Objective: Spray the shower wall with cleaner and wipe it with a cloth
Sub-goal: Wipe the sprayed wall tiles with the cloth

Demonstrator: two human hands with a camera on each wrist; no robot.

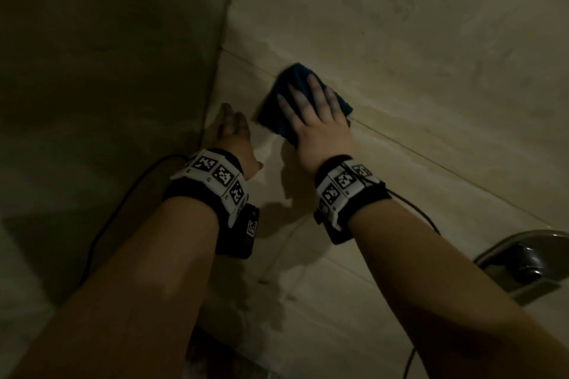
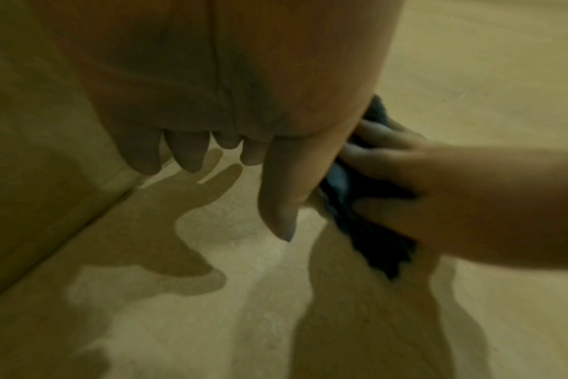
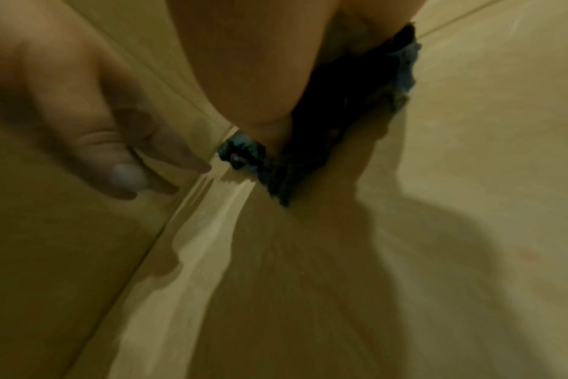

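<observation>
Bare forearms nearest; right hand point(image 1: 311, 120) flat, fingers straight, pressing dark blue terry cloth point(image 1: 289, 92) onto wet beige tiled shower wall point(image 1: 415, 40), left hand point(image 1: 232, 129) open beside it near the corner; risk: unpinched cloth slipping free on slick tile.

A dark blue cloth point(image 1: 281, 108), rumpled and fuzzy-edged, lay flat against the beige tiled shower wall point(image 1: 415, 40). It sat near the corner, across a grout line. The wall showed wet streaks.
</observation>
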